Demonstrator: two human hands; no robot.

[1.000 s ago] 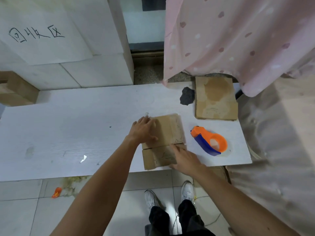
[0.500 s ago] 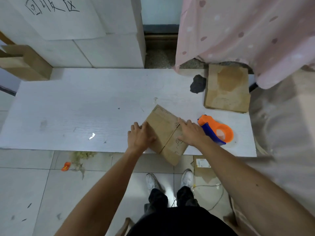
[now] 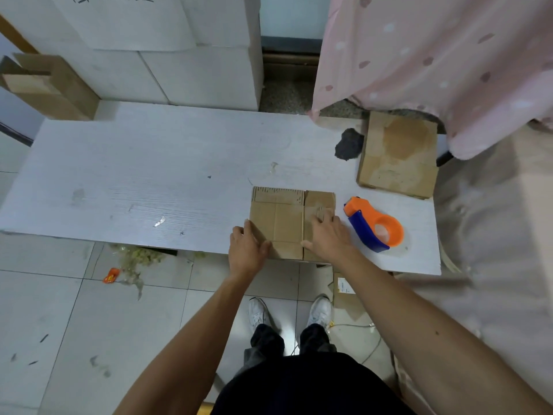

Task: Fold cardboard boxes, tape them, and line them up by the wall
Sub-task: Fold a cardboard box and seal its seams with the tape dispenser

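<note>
A small flattened cardboard box (image 3: 281, 223) lies at the near edge of the white table (image 3: 143, 181), squared to that edge. My left hand (image 3: 247, 251) touches its left side, thumb on top of the near corner. My right hand (image 3: 327, 235) lies flat on its right part with fingers spread. An orange and blue tape dispenser (image 3: 374, 224) sits on the table just right of the box. A stack of flat cardboard (image 3: 398, 154) lies at the far right corner.
A dark grey scrap (image 3: 348, 144) lies beside the flat stack. White blocks (image 3: 167, 55) and a brown cardboard box (image 3: 45, 85) stand behind the table. A pink cloth (image 3: 443, 55) hangs at right. Litter and an orange wrapper (image 3: 111, 275) lie on the tiled floor.
The flattened box has turned from a diagonal to square with the table's near edge. Both hands stayed on it, the right one now lying flat on its right part.
</note>
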